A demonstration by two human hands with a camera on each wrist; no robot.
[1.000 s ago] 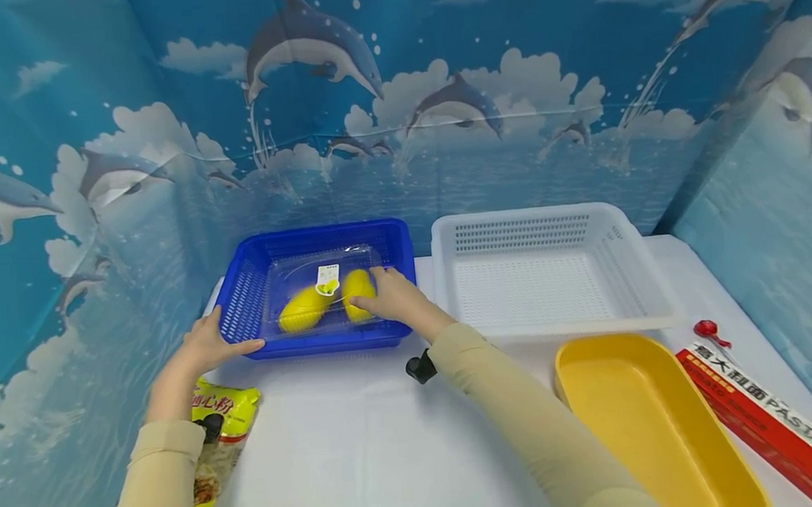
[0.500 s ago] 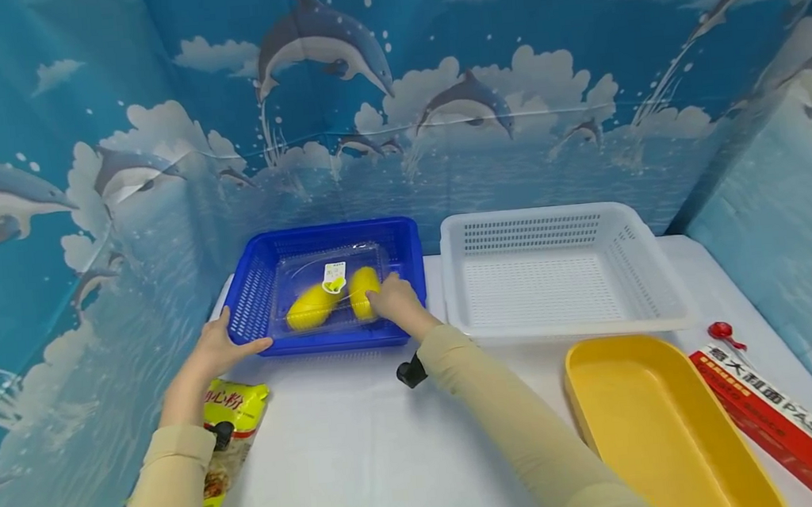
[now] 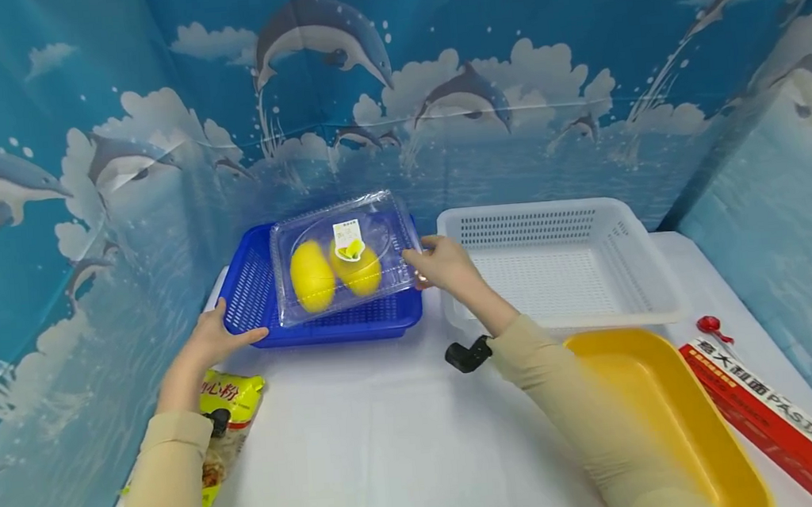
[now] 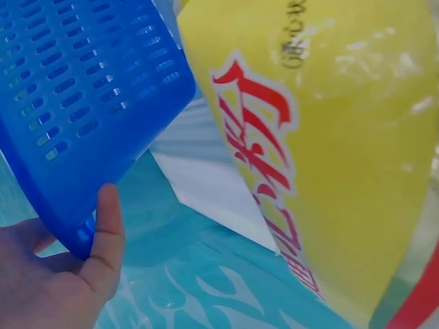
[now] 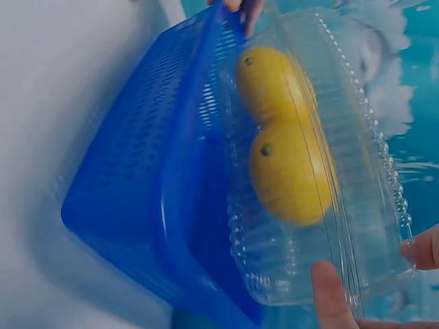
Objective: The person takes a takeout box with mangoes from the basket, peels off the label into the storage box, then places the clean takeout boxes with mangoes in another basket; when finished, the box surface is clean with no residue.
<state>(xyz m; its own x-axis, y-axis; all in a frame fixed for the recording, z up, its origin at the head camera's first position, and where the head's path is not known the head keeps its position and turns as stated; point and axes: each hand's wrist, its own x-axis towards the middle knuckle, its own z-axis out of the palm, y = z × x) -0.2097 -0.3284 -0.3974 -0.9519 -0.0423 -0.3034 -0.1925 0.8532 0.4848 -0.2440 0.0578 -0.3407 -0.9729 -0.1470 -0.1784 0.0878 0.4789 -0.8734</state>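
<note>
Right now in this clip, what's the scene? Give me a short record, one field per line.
Left hand: grips the near-left corner of the blue basket
Right hand: holds the right end of the clear container
Container pose: tilted, over the blue basket
Contents: two yellow fruits
Right of blue basket: white basket
Near side, left: yellow packet
Near side, right: yellow tray, red pasta box

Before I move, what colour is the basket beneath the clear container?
The basket is solid blue, showing best in the head view.
</note>
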